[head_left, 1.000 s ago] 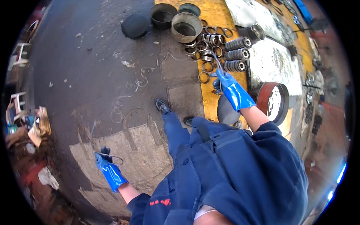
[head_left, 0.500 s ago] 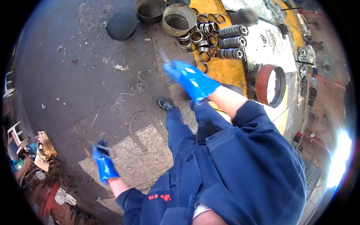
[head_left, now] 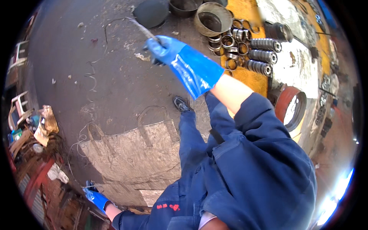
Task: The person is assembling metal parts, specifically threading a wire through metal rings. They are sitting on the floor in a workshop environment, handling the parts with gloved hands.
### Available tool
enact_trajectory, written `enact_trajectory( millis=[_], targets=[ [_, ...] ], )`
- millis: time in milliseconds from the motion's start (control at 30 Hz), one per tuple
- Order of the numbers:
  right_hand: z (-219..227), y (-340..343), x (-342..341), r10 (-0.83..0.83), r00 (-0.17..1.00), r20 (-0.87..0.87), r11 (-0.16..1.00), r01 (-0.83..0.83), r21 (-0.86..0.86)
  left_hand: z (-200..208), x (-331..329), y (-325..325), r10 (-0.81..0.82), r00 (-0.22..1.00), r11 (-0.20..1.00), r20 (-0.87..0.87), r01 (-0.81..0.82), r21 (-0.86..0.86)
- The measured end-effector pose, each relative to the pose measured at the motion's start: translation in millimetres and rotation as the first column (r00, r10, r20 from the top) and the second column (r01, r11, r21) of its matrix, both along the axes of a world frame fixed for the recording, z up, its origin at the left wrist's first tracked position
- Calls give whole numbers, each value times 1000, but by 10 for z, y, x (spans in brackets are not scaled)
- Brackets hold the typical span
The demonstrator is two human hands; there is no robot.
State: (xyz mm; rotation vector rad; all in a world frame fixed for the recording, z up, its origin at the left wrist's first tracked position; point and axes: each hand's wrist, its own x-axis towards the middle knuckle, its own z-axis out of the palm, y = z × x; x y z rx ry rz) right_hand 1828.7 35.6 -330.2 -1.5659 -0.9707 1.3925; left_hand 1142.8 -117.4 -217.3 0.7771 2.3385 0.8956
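My right hand (head_left: 163, 51), in a long blue rubber glove, is closed around a slender grey metal tool (head_left: 142, 28) that points up and left over the floor. From near its tip a thin, curly wire (head_left: 106, 38) trails down the left side. Low at the left, my left hand (head_left: 96, 196), in the same kind of glove, is closed around what looks like the wire's lower end; its fingers are small and partly hidden. Between my arms a worn woven bag (head_left: 126, 153) with strap handles lies flat on the floor, touching my trouser leg.
Several metal rings (head_left: 230, 40) and ridged metal cylinders (head_left: 262, 56) sit on a yellow surface at the right. Round tubs (head_left: 212, 21) and a black disc (head_left: 150, 13) stand beyond. A red-brown ring (head_left: 283, 103) is nearer. Scrap (head_left: 46, 126) is heaped at left.
My right hand has moved left and up with the tool. My left hand has moved down and left. The wire now stretches in a long curve between them, and the view has shifted.
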Motion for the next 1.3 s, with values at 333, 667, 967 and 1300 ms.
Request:
enact_trajectory(
  millis=[333,667,967,1300],
  targets=[
    [-1872,416,607,539,407,737,825,-433,-363,-2135,-56,-1266,-251,952,821,-174,114,-560],
    [-3207,-1125,1366,259,686,680,916,49,-399,-3438,2983,-1467,-51,922,662,383,318,-679],
    [-1928,-2194,929,-586,183,-789,751,-244,-614,-3630,6099,-660,-349,650,748,675,627,-217],
    [-1258,-2489,1602,-518,-45,-854,851,74,-520,-2919,6758,-317,-373,420,752,827,659,5]
  ],
)
